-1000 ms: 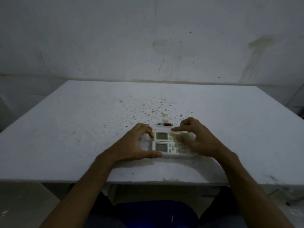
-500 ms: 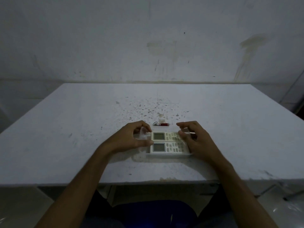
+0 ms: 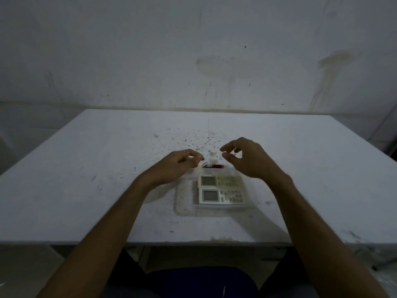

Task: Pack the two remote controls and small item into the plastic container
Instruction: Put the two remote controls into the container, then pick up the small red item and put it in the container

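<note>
Hovering empty, your left hand (image 3: 178, 163) and right hand (image 3: 247, 160) are curling loosely. Below them, remotes (image 3: 221, 190) are lying in the container (image 3: 184, 203).

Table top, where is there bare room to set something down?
Bare: the table left of the left hand, right of the right hand, and toward the wall. Crowded: centre, around the remotes and small red item.
</note>
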### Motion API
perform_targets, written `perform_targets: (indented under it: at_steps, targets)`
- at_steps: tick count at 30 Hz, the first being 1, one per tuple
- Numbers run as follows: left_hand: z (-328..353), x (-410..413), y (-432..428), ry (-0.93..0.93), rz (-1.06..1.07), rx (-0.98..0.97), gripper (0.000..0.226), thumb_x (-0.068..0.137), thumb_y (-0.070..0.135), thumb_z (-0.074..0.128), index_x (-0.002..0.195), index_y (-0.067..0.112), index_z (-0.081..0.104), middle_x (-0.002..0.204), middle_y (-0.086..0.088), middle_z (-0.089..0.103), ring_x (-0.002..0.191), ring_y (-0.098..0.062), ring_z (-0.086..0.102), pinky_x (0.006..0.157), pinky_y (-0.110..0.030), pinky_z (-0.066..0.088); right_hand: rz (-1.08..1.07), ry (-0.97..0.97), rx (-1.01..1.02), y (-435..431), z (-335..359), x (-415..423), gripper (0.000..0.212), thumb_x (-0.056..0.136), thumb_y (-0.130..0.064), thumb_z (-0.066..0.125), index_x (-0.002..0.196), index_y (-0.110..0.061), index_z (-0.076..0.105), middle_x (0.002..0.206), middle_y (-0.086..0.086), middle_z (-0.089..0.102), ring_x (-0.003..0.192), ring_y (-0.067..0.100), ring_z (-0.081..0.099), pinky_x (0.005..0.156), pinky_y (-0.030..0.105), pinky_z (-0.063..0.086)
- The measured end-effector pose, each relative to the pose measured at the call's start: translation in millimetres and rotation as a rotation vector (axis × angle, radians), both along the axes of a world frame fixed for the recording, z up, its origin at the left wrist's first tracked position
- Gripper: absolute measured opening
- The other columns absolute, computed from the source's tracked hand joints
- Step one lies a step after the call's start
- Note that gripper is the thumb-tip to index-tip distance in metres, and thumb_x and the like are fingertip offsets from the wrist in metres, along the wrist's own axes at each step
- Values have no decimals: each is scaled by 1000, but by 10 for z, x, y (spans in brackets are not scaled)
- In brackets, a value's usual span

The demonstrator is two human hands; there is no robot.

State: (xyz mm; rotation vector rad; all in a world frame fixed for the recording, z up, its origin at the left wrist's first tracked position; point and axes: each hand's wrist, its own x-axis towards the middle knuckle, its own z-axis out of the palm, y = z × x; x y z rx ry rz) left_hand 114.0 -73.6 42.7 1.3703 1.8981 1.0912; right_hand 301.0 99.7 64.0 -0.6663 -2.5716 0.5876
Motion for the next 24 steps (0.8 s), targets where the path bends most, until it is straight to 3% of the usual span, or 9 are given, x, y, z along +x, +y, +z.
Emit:
perform_targets:
  at_steps: [3,7,9,11,14,16,19,22,24]
  targets:
    - [-20,-145,205,-87,86,57,32,103,43,54,120,21,70,108,-1,75,99,-12,73,87,-23,57,87,-282,-36,135,116,-264,22,95,-29,69,114,-21,78,113,-3,76,99,13,70,78,21,47]
    - [-278,-214,343,-24,239,152,30,104,41,54,105,20,75,95,3,77,87,-4,71,80,-23,54,179,-470,-29,224,48,-446,23,90,-29,75,111,-21,79,108,-2,77,96,15,70,83,28,56]
    - [-347,-174,345,-79,285,192,46,107,47,42,97,19,78,90,3,77,80,-1,69,73,-14,51,177,-398,-78,250,-44,-462,21,88,-30,78,107,-21,80,100,-2,78,91,16,72,85,33,59]
    - [-346,-146,337,-111,268,186,54,107,51,35,98,21,79,92,2,77,80,1,67,69,-9,47,175,-340,-113,260,-113,-455,21,89,-33,77,105,-21,80,97,-5,76,85,8,69,79,26,57]
    - [-310,-155,328,-111,216,198,44,106,50,39,111,29,77,102,6,76,86,0,68,76,-16,51,168,-205,-172,249,-195,-438,19,97,-33,67,103,-18,77,93,-4,74,79,8,66,69,25,51]
    - [-291,-136,320,-114,197,241,29,103,45,53,118,32,75,110,11,76,97,-3,70,86,-28,58,143,-94,-253,226,-212,-426,25,101,-33,59,100,-15,77,90,1,76,79,14,69,76,35,56]
    - [-246,-68,309,-64,200,269,25,96,42,67,119,34,75,111,15,76,99,-5,71,90,-40,60,168,-12,-286,185,-219,-436,26,102,-34,57,103,-19,78,85,-6,76,78,9,71,78,30,58]
    - [-221,-24,300,-23,231,297,23,94,39,71,115,34,76,108,19,76,96,-1,70,87,-43,60,187,34,-255,147,-200,-448,22,101,-35,58,102,-26,78,81,-11,76,76,5,71,75,25,57]
    - [-203,-27,297,-40,238,311,21,93,35,74,113,31,78,104,18,77,96,-3,70,86,-37,60,186,45,-249,145,-191,-436,19,100,-37,59,102,-32,77,82,-13,76,77,2,70,74,20,56]
